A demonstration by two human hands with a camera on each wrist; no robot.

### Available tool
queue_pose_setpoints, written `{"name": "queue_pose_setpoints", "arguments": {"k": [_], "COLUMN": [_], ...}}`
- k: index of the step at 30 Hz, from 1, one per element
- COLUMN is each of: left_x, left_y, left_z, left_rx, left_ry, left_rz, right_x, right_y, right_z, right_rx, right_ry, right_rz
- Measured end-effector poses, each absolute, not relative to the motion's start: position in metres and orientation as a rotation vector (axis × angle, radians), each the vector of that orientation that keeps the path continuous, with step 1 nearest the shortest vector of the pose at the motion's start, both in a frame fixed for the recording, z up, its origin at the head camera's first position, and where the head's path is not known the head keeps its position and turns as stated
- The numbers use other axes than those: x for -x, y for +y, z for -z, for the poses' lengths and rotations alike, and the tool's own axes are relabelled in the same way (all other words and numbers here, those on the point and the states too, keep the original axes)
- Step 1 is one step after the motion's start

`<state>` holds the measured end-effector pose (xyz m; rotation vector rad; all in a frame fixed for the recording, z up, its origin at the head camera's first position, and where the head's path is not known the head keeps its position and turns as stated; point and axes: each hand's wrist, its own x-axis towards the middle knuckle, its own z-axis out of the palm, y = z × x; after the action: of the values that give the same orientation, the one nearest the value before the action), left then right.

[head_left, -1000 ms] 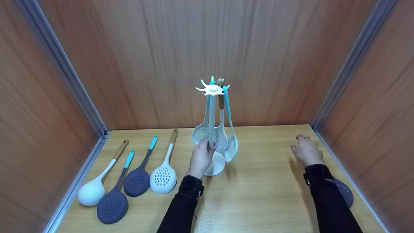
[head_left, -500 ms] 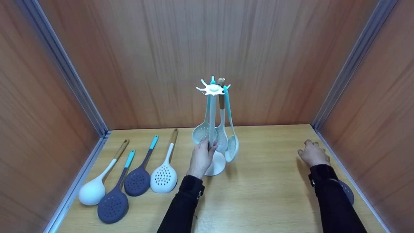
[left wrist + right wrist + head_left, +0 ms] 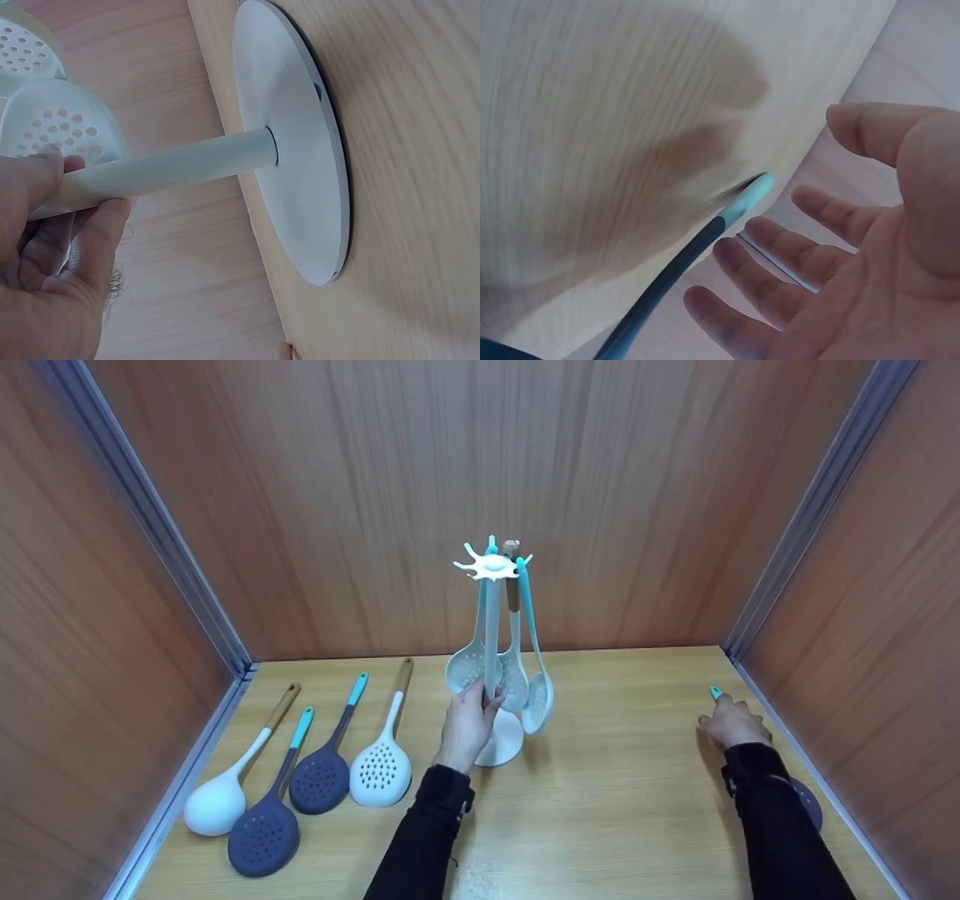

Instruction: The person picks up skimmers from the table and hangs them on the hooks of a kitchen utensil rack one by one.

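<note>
My left hand (image 3: 469, 724) grips the upright pole (image 3: 202, 165) of a white utensil stand (image 3: 493, 622) in the middle of the table. In the left wrist view, thumb and fingers pinch the pole above its round base (image 3: 300, 172). Several light utensils hang from the stand's hooks, among them a slotted ladle (image 3: 537, 701). At the right, my right hand (image 3: 735, 724) hovers over a dark skimmer (image 3: 807, 804), its head partly hidden by my sleeve. The right wrist view shows spread, loosely bent fingers beside the skimmer's turquoise handle end (image 3: 748, 196).
On the left of the table (image 3: 600, 825) lie a white ladle (image 3: 215, 804), two dark skimmers with turquoise handles (image 3: 262, 838) and a white skimmer with a wooden handle (image 3: 380, 772). Wood panels (image 3: 600, 472) enclose the back and both sides.
My right hand has moved to the right and slightly nearer, and the skimmer's turquoise handle tip now shows past its fingers. My left hand and the stand stay in place.
</note>
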<state>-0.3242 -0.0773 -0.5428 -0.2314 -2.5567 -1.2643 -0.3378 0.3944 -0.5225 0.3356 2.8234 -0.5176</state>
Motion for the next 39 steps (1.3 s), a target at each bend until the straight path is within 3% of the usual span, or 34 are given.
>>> {"name": "queue_pose_setpoints", "arguments": {"k": [39], "left_x": [0.325], "left_y": [-0.077], "left_z": [0.543], "left_rx": [0.237], "left_ry": [-2.558], "left_rz": [1.279], "right_x": [0.337], "right_y": [0.401], "right_z": [0.531], "right_rx": [-0.412], "right_ry": [2.846], "right_rz": [0.475]}}
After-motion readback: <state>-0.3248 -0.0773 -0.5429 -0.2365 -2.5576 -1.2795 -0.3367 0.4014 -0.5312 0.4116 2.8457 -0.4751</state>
